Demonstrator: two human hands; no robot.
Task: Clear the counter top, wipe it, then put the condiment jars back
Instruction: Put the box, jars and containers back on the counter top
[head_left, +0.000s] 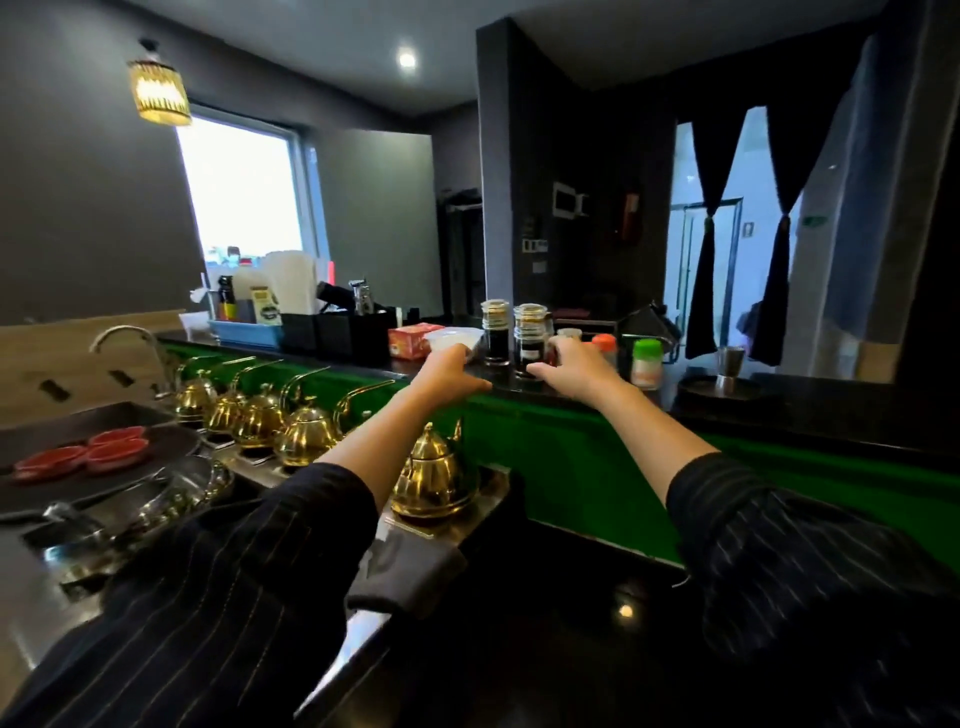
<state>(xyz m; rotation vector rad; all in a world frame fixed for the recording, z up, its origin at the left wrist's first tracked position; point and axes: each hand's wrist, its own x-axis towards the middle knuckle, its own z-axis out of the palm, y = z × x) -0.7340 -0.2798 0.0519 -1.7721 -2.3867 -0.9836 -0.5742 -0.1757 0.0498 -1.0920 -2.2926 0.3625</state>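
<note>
My dark striped sleeves (234, 571) reach to the black counter top (506, 383), where two dark condiment jars (496, 332) stand upright. My left hand (447, 373) touches a white tub (454, 339), though I cannot tell if it grips; my right hand (574, 366) curls round a small jar (554, 354) just beside them.

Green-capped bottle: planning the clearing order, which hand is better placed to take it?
Probably right: the right hand sits nearer the green-capped bottle; the left hand is at the white tub.
</note>
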